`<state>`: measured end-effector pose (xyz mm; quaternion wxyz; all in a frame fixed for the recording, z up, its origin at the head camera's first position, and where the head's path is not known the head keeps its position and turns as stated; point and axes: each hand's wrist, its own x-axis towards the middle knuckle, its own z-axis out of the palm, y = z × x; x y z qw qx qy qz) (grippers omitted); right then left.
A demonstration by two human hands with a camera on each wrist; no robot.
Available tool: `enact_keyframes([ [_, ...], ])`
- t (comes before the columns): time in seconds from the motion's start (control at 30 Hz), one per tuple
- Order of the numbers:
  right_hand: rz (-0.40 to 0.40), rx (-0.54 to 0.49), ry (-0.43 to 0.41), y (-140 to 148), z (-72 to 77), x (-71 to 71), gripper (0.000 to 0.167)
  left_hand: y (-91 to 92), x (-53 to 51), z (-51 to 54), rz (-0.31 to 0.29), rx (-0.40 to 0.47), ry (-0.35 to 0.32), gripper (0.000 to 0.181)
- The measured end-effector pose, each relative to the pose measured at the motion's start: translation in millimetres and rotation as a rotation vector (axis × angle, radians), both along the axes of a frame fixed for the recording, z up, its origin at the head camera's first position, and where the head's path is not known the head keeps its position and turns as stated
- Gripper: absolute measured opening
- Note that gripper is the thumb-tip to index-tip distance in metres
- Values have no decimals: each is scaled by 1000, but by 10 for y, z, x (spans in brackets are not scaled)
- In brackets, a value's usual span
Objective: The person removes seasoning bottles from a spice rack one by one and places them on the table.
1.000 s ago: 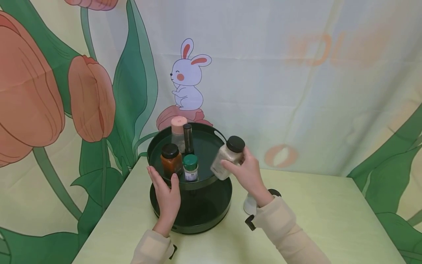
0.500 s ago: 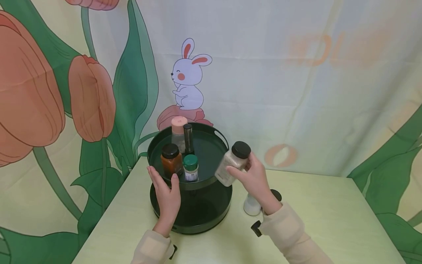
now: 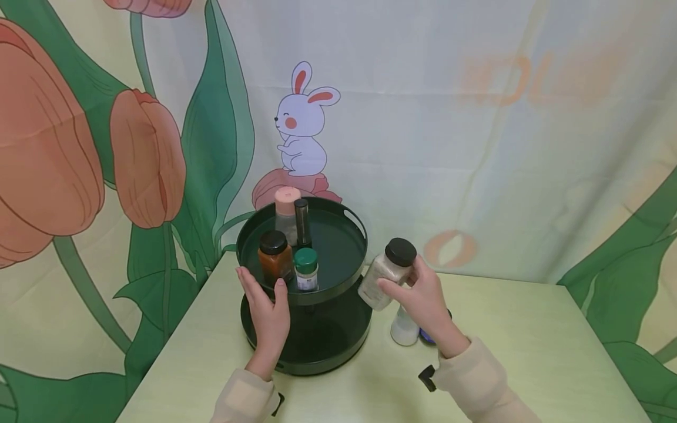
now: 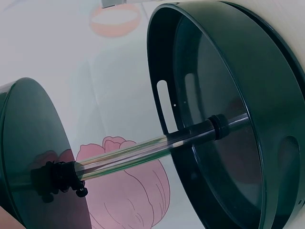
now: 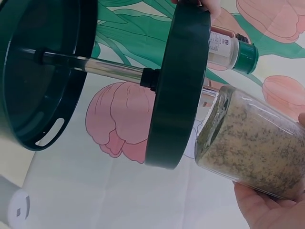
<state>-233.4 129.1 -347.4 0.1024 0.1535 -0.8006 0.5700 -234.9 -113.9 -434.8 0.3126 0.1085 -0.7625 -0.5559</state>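
Note:
My right hand (image 3: 425, 296) grips a clear seasoning jar (image 3: 382, 281) with a black lid, tilted, just right of the upper tray of a dark green two-tier rack (image 3: 338, 235). Speckled beige contents fill the jar (image 5: 257, 138) in the right wrist view. My left hand (image 3: 268, 314) rests against the upper tray's left front side, fingers fairly straight. On that tray stand a jar of orange-brown seasoning (image 3: 276, 264) with a black lid, a small green-capped bottle (image 3: 307, 273), a pink-capped bottle (image 3: 287, 205) and a slim black bottle (image 3: 302, 220).
On the table (image 3: 518, 352), right of the rack, stand a white bottle (image 3: 405, 329) and a blue container (image 3: 427, 336), both partly behind my right hand and arm. The lower tray (image 4: 228, 129) joins the upper one by a metal pole (image 4: 128, 155). A printed curtain hangs behind.
My right hand has moved right and down with the seasoning jar, from over the upper tray's rim to beside it. The blue container has come partly into sight. My left hand stays put.

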Motion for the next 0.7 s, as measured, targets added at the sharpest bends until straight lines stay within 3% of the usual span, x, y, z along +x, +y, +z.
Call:
enact_keyframes([
  [0.7,-54,100,-4,375,-240,0,51,1,6,6,3,-4,-16,76],
])
